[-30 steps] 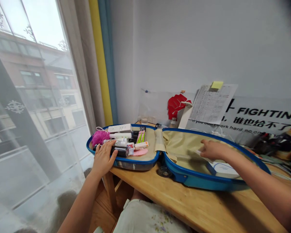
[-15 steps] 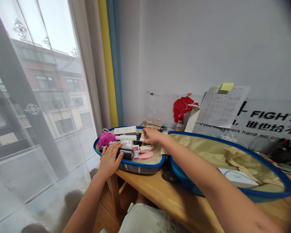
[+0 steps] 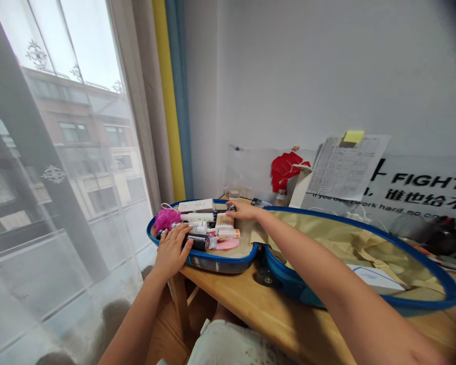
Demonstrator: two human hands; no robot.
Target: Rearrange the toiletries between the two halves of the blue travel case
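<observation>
"Where's the right hand (image 3: pixel 243 209)?"

"Mid-frame, at the striped pack (image 3: pixel 225 221) inside the open blue suitcase (image 3: pixel 230 265). Can't tell whether its grip is closed."

"And the left hand (image 3: pixel 174 248)?"

"Left of centre, fingers apart, resting over the black bottle (image 3: pixel 201 242) near the pink pouf (image 3: pixel 167 220)."

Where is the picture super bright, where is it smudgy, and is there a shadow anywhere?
Head view: brightest at the window, its sky washed out. Head view: the clutter at the right edge is blurry. Head view: a soft shadow lies on the table in front of the suitcase.
</observation>
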